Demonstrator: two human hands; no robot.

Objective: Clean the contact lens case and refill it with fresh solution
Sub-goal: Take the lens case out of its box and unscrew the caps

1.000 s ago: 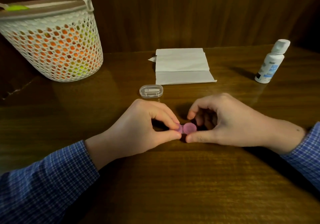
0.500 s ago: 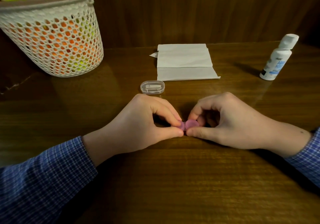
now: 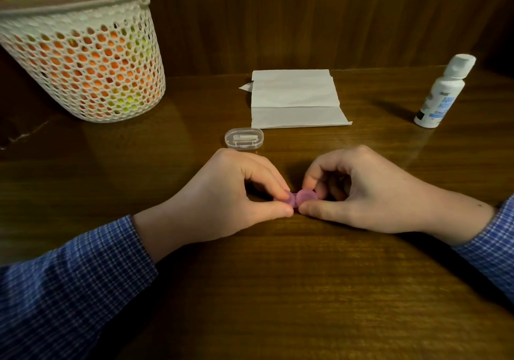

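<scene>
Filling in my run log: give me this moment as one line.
phase: opening case | left hand: pinches case | right hand: pinches case | caps: on | bottle: upright, capped | tissue: untouched

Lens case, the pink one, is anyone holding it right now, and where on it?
Yes. Both hands pinch the pink lens case on the table: the left hand grips its left cap, the right hand its right cap, thumb and fingers at the rims.

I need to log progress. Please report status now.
Left hand and right hand both pinch pink lens case, caps on. Solution bottle untouched. Nothing in the way.
</scene>
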